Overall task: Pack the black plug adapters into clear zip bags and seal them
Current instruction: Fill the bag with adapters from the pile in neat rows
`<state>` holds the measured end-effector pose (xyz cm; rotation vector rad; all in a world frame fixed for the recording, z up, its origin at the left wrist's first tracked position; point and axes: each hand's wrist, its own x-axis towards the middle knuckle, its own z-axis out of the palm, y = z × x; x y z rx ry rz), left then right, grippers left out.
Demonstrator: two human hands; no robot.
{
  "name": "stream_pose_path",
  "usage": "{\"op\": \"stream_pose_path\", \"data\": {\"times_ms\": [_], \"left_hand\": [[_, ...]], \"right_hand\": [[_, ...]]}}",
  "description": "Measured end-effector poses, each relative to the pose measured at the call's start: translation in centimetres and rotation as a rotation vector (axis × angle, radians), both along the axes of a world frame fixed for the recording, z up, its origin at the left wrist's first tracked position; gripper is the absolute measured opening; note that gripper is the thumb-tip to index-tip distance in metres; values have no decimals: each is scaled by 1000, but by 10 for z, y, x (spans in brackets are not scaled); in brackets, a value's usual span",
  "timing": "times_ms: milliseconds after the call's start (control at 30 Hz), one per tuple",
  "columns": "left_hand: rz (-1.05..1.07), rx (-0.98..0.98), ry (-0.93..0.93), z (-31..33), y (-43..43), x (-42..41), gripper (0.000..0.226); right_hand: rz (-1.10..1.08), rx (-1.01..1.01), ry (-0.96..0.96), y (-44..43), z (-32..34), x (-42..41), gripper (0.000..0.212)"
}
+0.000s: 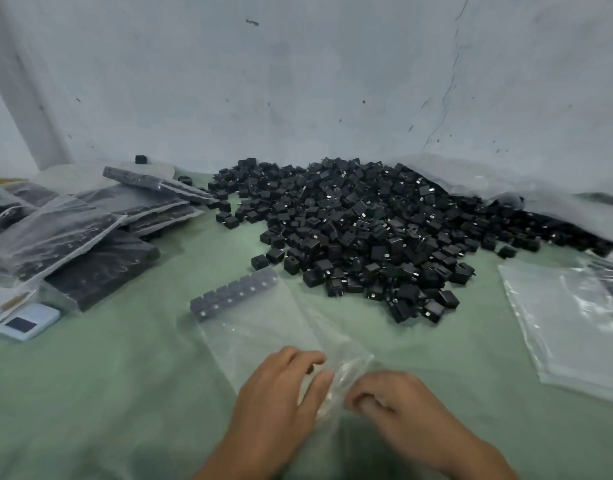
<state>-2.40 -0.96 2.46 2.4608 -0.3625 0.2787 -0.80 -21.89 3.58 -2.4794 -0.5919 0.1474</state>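
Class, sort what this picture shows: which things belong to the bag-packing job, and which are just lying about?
Job: left hand, right hand, clear zip bag they hold, row of adapters inside it, loose adapter pile, empty bags, filled bags.
Lying about: pale blue device, white sheets.

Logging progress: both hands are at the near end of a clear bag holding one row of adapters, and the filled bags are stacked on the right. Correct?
No: the head view shows the filled bags stacked on the left; empty bags lie on the right. The clear bag is as you say.
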Motion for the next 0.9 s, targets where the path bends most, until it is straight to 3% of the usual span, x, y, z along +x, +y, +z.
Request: {"op": "stream_pose_path", "data": {"times_ms": [67,167,267,400,500,600,667,767,900], "left_hand": [[-20,54,26,-9,4,-7,61],[-36,202,52,-18,10,-13,69],[42,137,-33,-24,11,-12,45],[103,81,-68,-26,2,-6,20],[98,21,-25,-27,-8,3,23],[77,-62,57,-23,-24,14,28],[65,-112,101,-20,-31,17,29],[109,-144,70,-16,-33,15,25],[155,-118,-65,-10,-34,7,7]], "right_hand": [[-205,57,-134,-28,-4,18,19],[-475,-43,-268,-54,-10,63,26],[-565,-168,-195,-61,-21,98,40],[-571,-123,-219,-61,-37,107,18],[-617,224,-145,-69,-38,97,15],[-626,972,135,-74,-23,75,11],[-550,1275,343,-74,-12,56,16],[-434,1334,532,-65,-3,26,25],[-306,1110,689,-20,-6,4,34]]}}
